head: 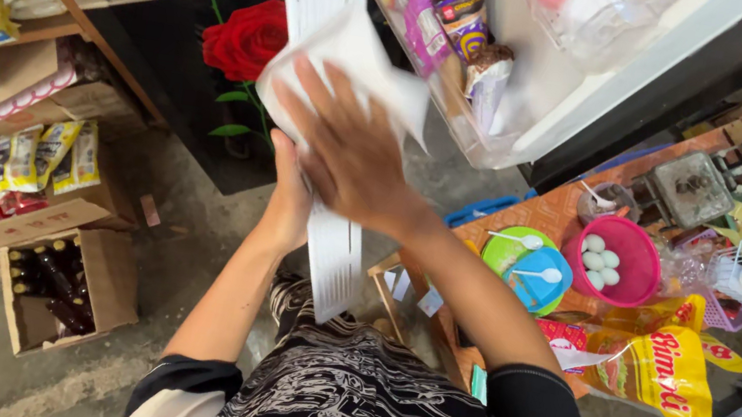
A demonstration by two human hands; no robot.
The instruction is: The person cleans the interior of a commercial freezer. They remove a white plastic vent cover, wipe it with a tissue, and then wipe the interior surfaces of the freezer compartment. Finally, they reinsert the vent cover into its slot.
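Right hand (353, 162) flat, fingers spread, pressing white cloth (354, 59) on white slotted panel (330, 251); left hand (289, 201) grip clamped on panel edge, beneath. Open fridge door (544, 97) behind.

A small, crowded grocery shop: an open white fridge door (543, 107) holds snack packets, and below it lie a cardboard box of dark bottles (60, 290) (floor level) and a pink bowl of white eggs (613, 259).
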